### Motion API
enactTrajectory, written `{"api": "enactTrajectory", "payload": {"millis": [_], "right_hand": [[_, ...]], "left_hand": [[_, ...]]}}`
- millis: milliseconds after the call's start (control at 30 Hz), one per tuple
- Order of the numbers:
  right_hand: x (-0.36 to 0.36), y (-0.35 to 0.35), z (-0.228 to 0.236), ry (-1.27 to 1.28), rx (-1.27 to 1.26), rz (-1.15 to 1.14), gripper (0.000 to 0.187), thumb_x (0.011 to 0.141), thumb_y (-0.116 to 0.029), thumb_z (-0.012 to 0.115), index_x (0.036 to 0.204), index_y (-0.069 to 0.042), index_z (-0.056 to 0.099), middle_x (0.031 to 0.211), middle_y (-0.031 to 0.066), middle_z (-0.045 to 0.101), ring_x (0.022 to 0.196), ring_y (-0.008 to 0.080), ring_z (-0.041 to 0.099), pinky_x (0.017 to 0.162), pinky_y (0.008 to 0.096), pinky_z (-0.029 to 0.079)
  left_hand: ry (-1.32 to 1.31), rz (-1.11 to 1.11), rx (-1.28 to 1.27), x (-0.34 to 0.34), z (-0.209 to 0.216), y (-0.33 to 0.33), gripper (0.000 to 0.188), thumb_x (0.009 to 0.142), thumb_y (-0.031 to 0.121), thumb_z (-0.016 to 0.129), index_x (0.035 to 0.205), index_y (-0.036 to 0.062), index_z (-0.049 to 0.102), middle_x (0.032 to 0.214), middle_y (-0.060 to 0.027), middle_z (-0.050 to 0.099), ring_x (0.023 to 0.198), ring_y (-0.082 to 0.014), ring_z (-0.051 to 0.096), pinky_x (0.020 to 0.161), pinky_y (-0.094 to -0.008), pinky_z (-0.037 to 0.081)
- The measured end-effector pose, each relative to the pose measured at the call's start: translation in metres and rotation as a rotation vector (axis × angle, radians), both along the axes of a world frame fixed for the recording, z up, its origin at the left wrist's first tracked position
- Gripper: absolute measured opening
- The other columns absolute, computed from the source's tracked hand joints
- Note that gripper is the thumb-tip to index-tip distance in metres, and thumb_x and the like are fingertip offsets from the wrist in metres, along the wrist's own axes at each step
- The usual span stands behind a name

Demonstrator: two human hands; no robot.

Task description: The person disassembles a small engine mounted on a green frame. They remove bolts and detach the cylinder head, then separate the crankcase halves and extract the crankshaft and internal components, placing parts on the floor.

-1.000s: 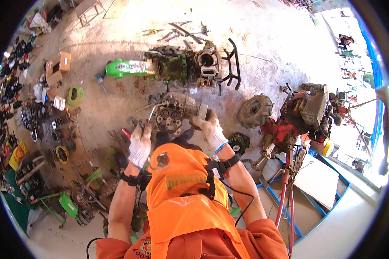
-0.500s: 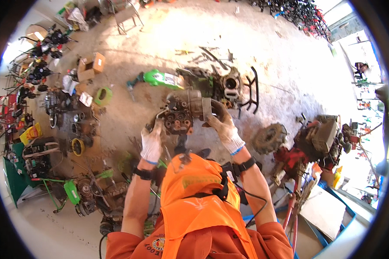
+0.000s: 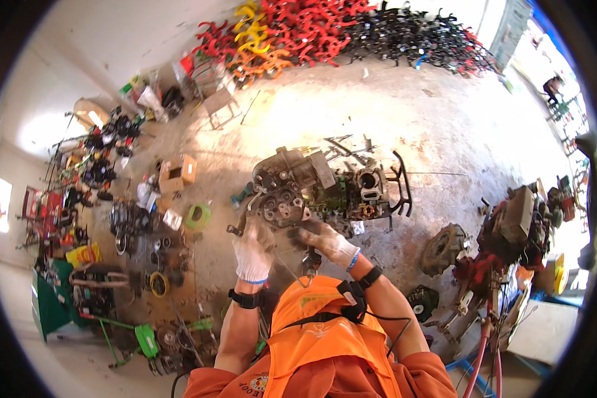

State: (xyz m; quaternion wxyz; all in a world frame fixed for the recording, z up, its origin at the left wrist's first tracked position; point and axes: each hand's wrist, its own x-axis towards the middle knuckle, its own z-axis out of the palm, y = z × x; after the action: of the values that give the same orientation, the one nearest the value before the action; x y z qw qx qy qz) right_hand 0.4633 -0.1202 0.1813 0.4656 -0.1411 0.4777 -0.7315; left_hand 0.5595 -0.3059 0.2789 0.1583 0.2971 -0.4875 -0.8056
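Observation:
A dirty grey metal gearbox casing (image 3: 282,192) with several round bores on its near face is held up in front of me. My left hand (image 3: 254,249), in a white work glove, is closed around its lower left side, with the fingers partly hidden behind it. Under its lower right edge is my gloved right hand (image 3: 330,243), closed against the metal; the glove's fingertips are dark with grime. Behind the casing, a partly stripped machine (image 3: 371,192) with a black bar frame sits on the floor and is partly covered by it.
A loose tyre (image 3: 442,249) and a red engine unit (image 3: 511,222) stand to the right. Machine parts, a cardboard box (image 3: 177,174) and a green ring (image 3: 198,215) lie to the left. Red and black curved parts (image 3: 305,30) are piled along the far wall.
My right hand has moved from the casing's right end to its lower right edge. The casing has turned and tilted, with its right end now higher. My view has shifted, showing more of the far wall.

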Motion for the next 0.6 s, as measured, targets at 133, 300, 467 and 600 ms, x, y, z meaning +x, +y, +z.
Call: {"api": "enactTrajectory", "payload": {"millis": [133, 300, 467, 600], "right_hand": [[-0.012, -0.017, 0.02, 0.063, 0.037, -0.113, 0.055, 0.111, -0.044, 0.072, 0.141, 0.002, 0.068, 0.119, 0.0099, 0.079, 0.105, 0.0161, 0.075, 0.094, 0.035, 0.062], [-0.016, -0.033, 0.039, 0.117, -0.043, -0.258, 0.05, 0.115, -0.039, 0.067, 0.143, 0.003, 0.067, 0.123, 0.0102, 0.08, 0.106, 0.0168, 0.076, 0.094, 0.0346, 0.062], [-0.022, -0.055, 0.036, 0.073, -0.019, -0.29, 0.05, 0.113, -0.034, 0.071, 0.144, 0.005, 0.063, 0.129, 0.0112, 0.077, 0.111, 0.0172, 0.075, 0.097, 0.0349, 0.061], [-0.028, -0.075, 0.032, -0.043, 0.119, -0.362, 0.049, 0.113, -0.03, 0.071, 0.141, 0.008, 0.062, 0.129, 0.0154, 0.077, 0.11, 0.0196, 0.077, 0.097, 0.0358, 0.062]], "left_hand": [[0.064, -0.044, -0.062, -0.022, 0.001, -0.005, 0.049, 0.119, 0.045, 0.055, 0.081, 0.0168, 0.044, 0.069, 0.0051, 0.029, 0.06, -0.0109, 0.026, 0.057, -0.0315, 0.024], [0.142, -0.075, 0.063, -0.036, -0.02, -0.031, 0.015, 0.118, 0.027, 0.058, 0.125, 0.0142, 0.055, 0.078, 0.0047, 0.049, 0.06, -0.0093, 0.043, 0.053, -0.028, 0.033], [0.24, -0.221, -0.898, -0.035, -0.038, -0.064, 0.036, 0.116, 0.017, 0.061, 0.152, 0.009, 0.059, 0.086, 0.004, 0.062, 0.065, -0.008, 0.056, 0.053, -0.0244, 0.042], [0.215, -0.166, -1.151, -0.035, -0.039, -0.072, 0.033, 0.115, 0.016, 0.063, 0.147, 0.0081, 0.064, 0.09, 0.0041, 0.065, 0.068, -0.0072, 0.058, 0.054, -0.0231, 0.044]]}}
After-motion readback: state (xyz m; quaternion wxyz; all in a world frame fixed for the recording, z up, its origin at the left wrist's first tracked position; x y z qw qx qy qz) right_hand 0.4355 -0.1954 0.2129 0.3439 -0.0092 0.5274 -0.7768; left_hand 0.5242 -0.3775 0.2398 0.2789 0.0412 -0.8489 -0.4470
